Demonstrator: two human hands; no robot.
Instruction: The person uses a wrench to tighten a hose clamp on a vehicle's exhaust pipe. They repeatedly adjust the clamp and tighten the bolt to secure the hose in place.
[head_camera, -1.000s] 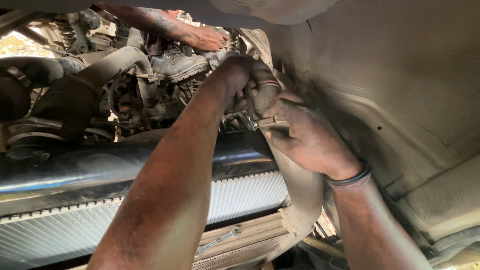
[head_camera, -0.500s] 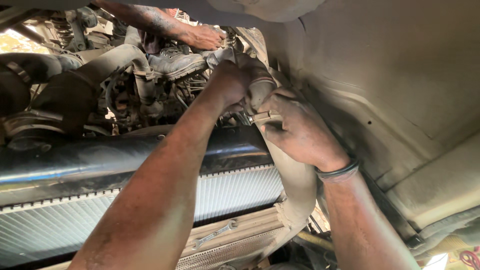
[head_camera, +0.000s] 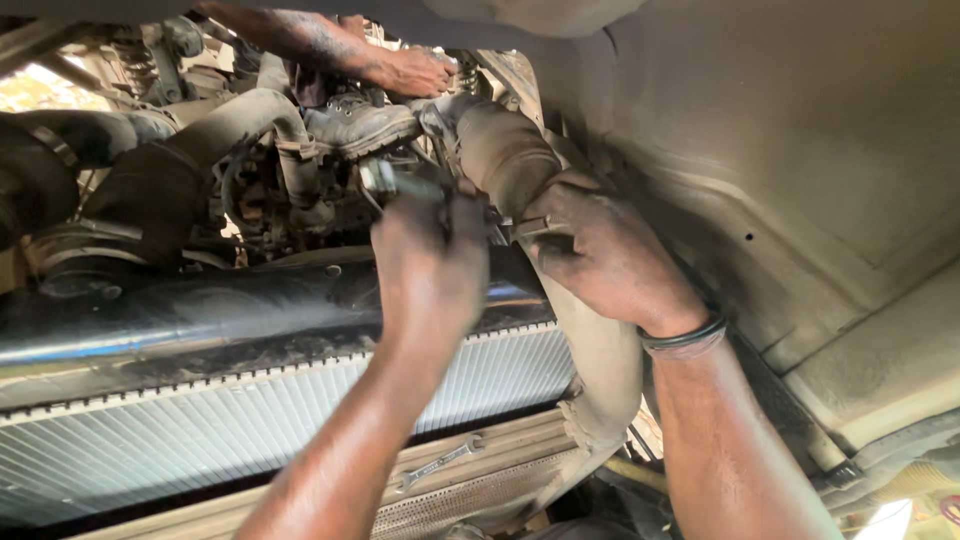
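My left hand (head_camera: 428, 262) is closed around a metal tool (head_camera: 400, 182), a wrench or socket tool whose shiny end sticks out above my fingers, just left of a dusty hose (head_camera: 505, 148). My right hand (head_camera: 605, 258) presses on that hose at its clamp (head_camera: 530, 228), fingers curled around a small metal part there. I wear a dark band on the right wrist. The hose runs from the engine down to the lower right. What my right fingers grip exactly is hidden.
Another person's hand (head_camera: 415, 70) and arm reach into the engine from the top, near a worn boot (head_camera: 360, 122). A finned radiator (head_camera: 200, 440) with a black top tank (head_camera: 200, 320) spans the lower left. A spanner (head_camera: 440, 462) lies on the crossmember below. The dusty body panel (head_camera: 800, 180) fills the right.
My left hand has pulled back down and left off the hose, bringing the metal tool into sight. My right hand stays on the clamp. The view has shifted slightly.
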